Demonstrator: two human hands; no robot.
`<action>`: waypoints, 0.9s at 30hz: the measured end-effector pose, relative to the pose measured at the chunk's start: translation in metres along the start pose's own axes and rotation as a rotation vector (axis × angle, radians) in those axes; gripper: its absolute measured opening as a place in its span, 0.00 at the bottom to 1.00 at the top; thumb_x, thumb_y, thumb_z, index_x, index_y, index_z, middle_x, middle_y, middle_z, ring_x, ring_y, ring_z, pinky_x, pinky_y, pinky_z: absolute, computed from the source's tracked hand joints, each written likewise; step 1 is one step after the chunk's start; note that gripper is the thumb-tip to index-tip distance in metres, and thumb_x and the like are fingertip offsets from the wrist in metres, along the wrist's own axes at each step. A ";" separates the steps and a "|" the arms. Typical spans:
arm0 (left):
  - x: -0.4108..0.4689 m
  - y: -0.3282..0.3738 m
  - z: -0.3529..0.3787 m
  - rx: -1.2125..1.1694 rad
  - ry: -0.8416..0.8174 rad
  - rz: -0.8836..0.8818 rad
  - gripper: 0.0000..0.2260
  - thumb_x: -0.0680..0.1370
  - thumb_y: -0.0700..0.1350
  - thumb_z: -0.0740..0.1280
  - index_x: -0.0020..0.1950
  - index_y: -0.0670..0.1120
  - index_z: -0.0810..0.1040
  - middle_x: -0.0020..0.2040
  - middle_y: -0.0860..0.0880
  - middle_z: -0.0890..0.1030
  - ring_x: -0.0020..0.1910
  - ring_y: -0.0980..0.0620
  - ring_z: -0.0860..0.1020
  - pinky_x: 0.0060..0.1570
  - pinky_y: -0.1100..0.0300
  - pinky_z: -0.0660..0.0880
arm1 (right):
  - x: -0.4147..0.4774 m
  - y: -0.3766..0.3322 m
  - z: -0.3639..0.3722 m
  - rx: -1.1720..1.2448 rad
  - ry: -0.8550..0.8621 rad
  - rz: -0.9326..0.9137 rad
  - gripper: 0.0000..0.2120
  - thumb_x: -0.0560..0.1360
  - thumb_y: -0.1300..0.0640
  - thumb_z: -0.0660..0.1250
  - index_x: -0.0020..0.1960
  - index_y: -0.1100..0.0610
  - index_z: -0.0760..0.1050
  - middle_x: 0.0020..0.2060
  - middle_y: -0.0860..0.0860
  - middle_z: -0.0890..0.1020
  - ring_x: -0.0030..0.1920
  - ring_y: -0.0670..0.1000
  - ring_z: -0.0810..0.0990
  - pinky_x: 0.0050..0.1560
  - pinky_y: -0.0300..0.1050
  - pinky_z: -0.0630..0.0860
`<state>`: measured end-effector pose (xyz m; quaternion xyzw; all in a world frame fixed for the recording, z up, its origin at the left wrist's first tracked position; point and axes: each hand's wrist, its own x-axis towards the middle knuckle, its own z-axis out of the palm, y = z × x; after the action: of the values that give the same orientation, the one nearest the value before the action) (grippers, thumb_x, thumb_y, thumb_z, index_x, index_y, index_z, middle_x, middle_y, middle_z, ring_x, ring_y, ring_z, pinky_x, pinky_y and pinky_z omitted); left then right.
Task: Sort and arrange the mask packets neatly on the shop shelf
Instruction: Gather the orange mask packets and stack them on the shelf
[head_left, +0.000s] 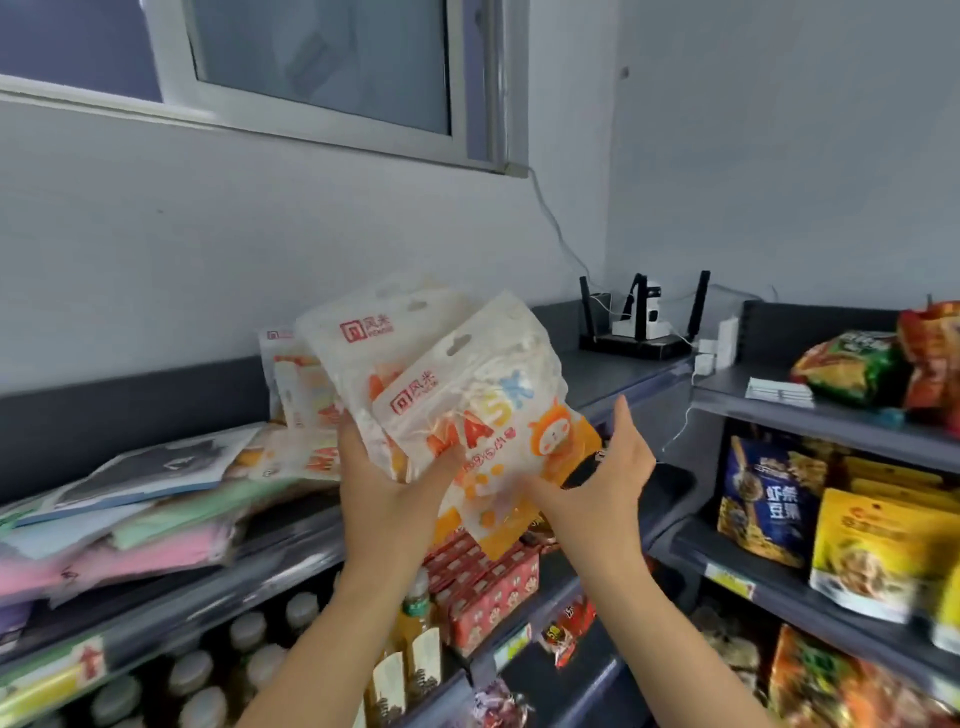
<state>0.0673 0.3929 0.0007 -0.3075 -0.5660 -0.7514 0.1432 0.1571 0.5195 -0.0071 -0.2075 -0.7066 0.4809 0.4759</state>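
Item: white plastic mask packets (483, 415) printed with orange "MASK" lettering and an orange cartoon figure. Two overlapping packets are raised above the grey metal shop shelf (270, 577), the front one tilted to the right.

Left hand (384, 483) – grips the packets at their lower left edge, thumb pressed over the front face, the other fingers hidden behind.

Right hand (602, 473) – fingers (550, 493) extended and relaxed, thumb raised, palm turned towards the front packet's lower right edge; whether it touches cannot be told through the blur.

Further stock of the same packet (293, 384) stands against the wall behind the raised ones, with more lying below it on the shelf top.

Left of these on the same shelf: a slumped stack of flat pastel packets (135, 535) in green, pink and pale blue.

Lower tier: white-capped bottles (249, 660) and red cartons (488, 592).

Far end of the shelf top: a black router with upright antennas (639, 338), a white cable running up the wall.

Right-hand shelving: blue, yellow and orange snack bags (831, 525).
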 end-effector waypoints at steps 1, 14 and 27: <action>-0.004 0.000 0.012 0.015 -0.043 -0.008 0.34 0.66 0.41 0.78 0.65 0.59 0.67 0.56 0.67 0.78 0.55 0.68 0.76 0.45 0.71 0.76 | 0.010 0.007 -0.019 -0.060 -0.046 -0.043 0.56 0.61 0.54 0.80 0.76 0.44 0.46 0.72 0.43 0.51 0.70 0.41 0.54 0.64 0.39 0.57; -0.021 -0.025 0.155 -0.268 -0.237 -0.261 0.19 0.73 0.49 0.71 0.63 0.56 0.73 0.54 0.57 0.83 0.53 0.57 0.81 0.44 0.61 0.80 | 0.081 0.078 -0.136 0.058 -0.223 0.216 0.43 0.56 0.46 0.81 0.61 0.44 0.57 0.49 0.38 0.72 0.47 0.40 0.76 0.35 0.32 0.75; 0.122 -0.111 0.269 -0.204 -0.619 -0.415 0.11 0.76 0.47 0.68 0.59 0.50 0.78 0.52 0.50 0.84 0.48 0.52 0.84 0.44 0.57 0.81 | 0.244 0.139 -0.111 0.104 -0.255 0.314 0.55 0.45 0.41 0.80 0.68 0.48 0.63 0.58 0.48 0.78 0.54 0.51 0.80 0.49 0.50 0.81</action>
<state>-0.0087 0.6967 0.0376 -0.4113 -0.5552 -0.6885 -0.2206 0.1189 0.8192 -0.0037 -0.2275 -0.6946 0.6072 0.3118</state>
